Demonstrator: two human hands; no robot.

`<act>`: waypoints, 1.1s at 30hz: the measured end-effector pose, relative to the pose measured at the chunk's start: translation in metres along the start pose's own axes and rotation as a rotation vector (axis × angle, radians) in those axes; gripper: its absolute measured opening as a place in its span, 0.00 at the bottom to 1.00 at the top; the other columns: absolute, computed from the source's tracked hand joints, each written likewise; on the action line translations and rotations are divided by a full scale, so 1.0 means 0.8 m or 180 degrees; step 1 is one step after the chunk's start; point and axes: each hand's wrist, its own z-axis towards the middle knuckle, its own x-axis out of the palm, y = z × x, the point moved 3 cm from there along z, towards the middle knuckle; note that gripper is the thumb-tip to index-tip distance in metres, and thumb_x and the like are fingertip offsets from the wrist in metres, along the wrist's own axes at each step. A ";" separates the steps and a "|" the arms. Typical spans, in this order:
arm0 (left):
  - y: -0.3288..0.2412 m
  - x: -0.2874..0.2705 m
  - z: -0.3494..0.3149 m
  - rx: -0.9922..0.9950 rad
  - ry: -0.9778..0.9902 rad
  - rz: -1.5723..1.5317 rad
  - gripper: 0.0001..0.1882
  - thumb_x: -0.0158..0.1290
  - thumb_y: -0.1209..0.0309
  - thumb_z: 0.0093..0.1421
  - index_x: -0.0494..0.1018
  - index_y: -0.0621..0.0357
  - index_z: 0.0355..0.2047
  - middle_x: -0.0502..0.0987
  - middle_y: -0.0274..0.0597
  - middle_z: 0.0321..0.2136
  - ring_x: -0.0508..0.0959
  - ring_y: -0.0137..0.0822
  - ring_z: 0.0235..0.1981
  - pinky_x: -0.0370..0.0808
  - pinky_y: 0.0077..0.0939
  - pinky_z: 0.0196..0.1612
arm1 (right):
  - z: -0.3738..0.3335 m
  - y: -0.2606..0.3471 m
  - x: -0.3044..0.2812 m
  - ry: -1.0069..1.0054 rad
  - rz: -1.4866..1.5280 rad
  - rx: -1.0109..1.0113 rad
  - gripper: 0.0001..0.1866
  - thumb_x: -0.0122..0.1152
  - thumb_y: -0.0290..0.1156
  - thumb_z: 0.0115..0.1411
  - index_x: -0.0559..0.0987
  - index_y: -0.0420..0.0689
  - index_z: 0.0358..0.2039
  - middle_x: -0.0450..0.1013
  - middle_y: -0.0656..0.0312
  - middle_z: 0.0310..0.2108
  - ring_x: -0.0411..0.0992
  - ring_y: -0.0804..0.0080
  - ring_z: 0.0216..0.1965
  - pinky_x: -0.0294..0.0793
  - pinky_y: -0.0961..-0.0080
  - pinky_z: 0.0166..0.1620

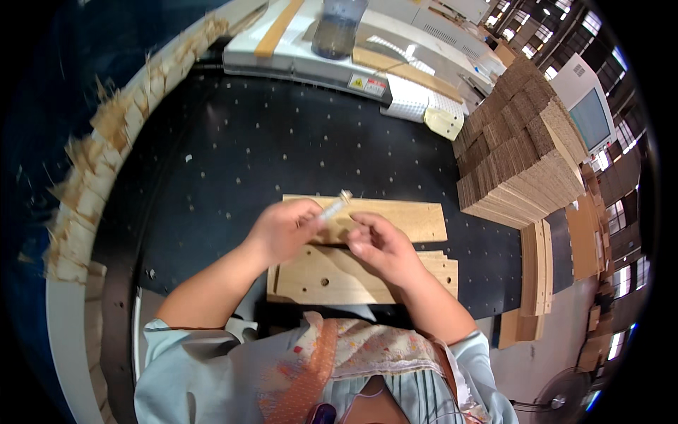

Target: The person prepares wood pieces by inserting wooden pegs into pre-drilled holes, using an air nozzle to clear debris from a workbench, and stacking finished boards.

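Observation:
My left hand (282,227) is closed around a small whitish, tube-like thing (332,210) with a beige tip; blur hides its exact kind. To its right, my right hand (385,247) has bent fingers, apart from the thumb, and I see nothing in its grasp. Both hands are above pale wooden boards lying on a black table. The farther board (424,220) lies lengthwise under the fingers. Nearer to me, another wooden board (339,286) with round holes rests on at least one more, their edges slightly offset.
The black table (268,141) is dotted with small light spots. A tall stack of brown cardboard pieces (522,155) stands at the right, beside a screen (592,116). Along the far edge are a water jug (337,28) and wooden strips (406,74). Torn padding (106,134) lines the left rail.

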 end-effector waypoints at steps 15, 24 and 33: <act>0.071 -0.152 0.375 -0.0134 -0.2362 0.1354 0.15 0.56 0.62 0.51 0.72 0.58 0.35 0.77 0.49 0.29 0.77 0.48 0.35 0.71 0.38 0.39 | -0.162 -0.006 -0.105 -0.2227 -0.1104 -0.0043 0.09 0.58 0.19 0.52 0.75 0.35 0.35 0.71 0.62 0.30 0.70 0.77 0.32 0.69 0.82 0.37; 0.108 -0.132 0.357 0.0413 -0.2172 0.1616 0.14 0.53 0.70 0.53 0.71 0.60 0.40 0.76 0.48 0.36 0.76 0.45 0.38 0.72 0.36 0.41 | -0.173 0.013 -0.100 -0.2578 -0.1787 -0.0267 0.07 0.61 0.24 0.49 0.76 0.37 0.30 0.73 0.57 0.29 0.71 0.68 0.31 0.68 0.76 0.37; 0.083 -0.100 0.080 -0.0350 0.0010 0.0065 0.09 0.54 0.74 0.56 0.72 0.63 0.37 0.72 0.29 0.27 0.69 0.21 0.29 0.66 0.14 0.33 | -0.200 -0.008 -0.162 -0.2962 -0.3424 0.0247 0.18 0.61 0.28 0.46 0.74 0.39 0.39 0.71 0.52 0.39 0.67 0.53 0.44 0.67 0.65 0.47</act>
